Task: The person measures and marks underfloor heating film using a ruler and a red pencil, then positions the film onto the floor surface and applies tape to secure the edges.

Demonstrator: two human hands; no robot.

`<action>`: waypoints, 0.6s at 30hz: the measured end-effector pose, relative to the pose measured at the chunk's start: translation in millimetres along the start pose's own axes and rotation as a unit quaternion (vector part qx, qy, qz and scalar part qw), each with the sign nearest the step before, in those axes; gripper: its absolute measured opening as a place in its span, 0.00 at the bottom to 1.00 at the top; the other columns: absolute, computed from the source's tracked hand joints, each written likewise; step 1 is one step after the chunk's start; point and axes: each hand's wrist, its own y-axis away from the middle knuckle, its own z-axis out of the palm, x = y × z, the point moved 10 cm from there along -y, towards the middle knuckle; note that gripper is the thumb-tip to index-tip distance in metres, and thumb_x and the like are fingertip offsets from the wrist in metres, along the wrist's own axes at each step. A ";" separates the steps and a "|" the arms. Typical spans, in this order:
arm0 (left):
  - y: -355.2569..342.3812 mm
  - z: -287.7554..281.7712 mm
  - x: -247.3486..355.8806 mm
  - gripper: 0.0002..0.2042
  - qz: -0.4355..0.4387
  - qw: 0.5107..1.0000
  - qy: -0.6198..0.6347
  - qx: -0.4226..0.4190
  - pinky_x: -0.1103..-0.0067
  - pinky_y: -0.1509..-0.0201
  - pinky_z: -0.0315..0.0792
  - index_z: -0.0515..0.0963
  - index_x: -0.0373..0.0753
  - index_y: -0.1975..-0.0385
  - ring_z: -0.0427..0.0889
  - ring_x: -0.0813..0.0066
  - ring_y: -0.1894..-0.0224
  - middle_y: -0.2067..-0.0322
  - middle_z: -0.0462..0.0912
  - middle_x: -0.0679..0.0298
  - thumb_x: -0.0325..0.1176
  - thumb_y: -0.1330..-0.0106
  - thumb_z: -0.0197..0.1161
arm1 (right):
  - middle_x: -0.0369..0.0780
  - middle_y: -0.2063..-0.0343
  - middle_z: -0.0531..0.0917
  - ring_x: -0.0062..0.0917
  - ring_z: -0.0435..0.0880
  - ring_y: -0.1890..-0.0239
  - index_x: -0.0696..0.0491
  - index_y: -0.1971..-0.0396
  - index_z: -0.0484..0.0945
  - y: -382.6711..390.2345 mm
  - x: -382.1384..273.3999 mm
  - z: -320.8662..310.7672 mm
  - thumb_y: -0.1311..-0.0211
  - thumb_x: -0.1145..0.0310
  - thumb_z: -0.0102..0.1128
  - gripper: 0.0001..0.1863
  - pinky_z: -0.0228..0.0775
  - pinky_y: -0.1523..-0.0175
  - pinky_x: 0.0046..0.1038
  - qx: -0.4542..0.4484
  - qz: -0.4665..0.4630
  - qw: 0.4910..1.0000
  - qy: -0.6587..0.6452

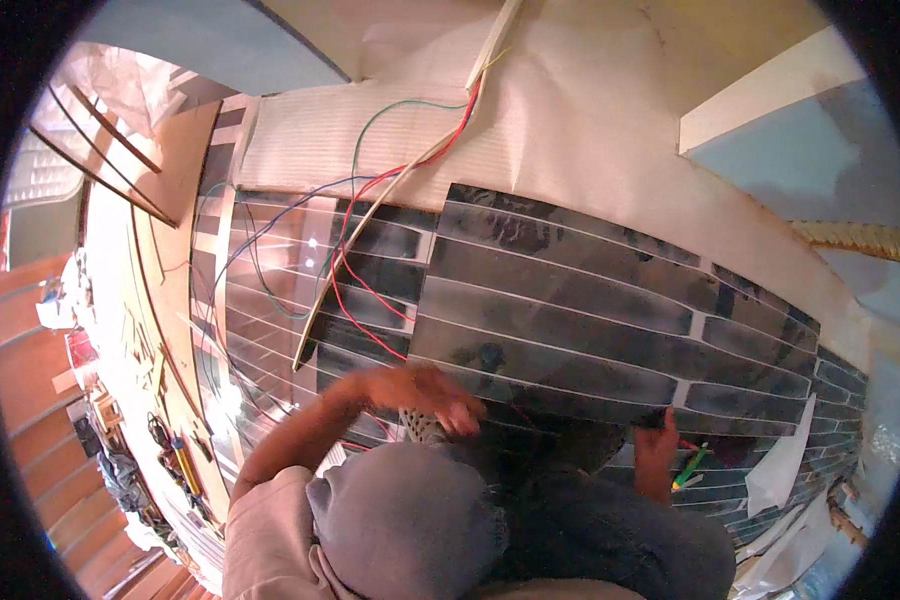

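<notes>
A large dark glossy sheet (560, 310) with thin pale lines lies over similar striped sheeting. My left hand (440, 398) is at its near left corner, above my perforated shoe (422, 428); its slightly blurred fingers look apart, with nothing visible in them. Farther right, my right hand (655, 450) is at the sheet's near edge, one finger resting upward on the surface and the others folded beneath. Its hold seems to pinch that edge, though the underside is hidden. Close beside this hand is a slim green-and-white tool (690, 466).
Red, blue and green wires (435, 155) run from the far wall across the left sheeting, beside a thin pale strip (342, 255). A loose white sheet (782, 465) lies right. Boards (185, 150) and a yellow-and-black tool (182, 462) are at left. My bent knees (410, 520) fill the near side.
</notes>
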 end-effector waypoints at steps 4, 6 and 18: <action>109.3 -188.5 64.4 0.15 0.149 0.788 -0.178 0.570 0.75 0.58 0.78 0.77 0.35 0.51 0.84 0.70 0.66 0.67 0.86 0.62 0.36 0.34 0.64 | 0.39 0.54 0.83 0.32 0.79 0.51 0.53 0.50 0.78 -34.9 1.1 -38.6 0.32 0.58 0.60 0.17 0.70 0.44 0.39 -0.024 0.012 0.999 0.036; 135.1 -220.8 111.2 0.36 0.008 0.540 -0.492 0.683 0.61 0.39 0.71 0.69 0.35 0.37 0.77 0.55 0.42 0.44 0.78 0.49 0.45 0.43 0.73 | 0.39 0.51 0.83 0.35 0.80 0.46 0.53 0.50 0.78 -37.4 0.8 -34.7 0.33 0.60 0.61 0.17 0.70 0.38 0.42 -0.058 0.020 0.997 0.037; 125.0 -331.6 89.6 0.48 -0.124 0.489 -0.546 0.669 0.60 0.37 0.67 0.58 0.26 0.32 0.76 0.46 0.45 0.51 0.79 0.43 0.46 0.51 0.74 | 0.39 0.63 0.85 0.31 0.84 0.57 0.48 0.61 0.80 -31.0 -5.1 -53.1 0.36 0.57 0.62 0.12 0.79 0.54 0.36 0.071 0.018 0.993 0.095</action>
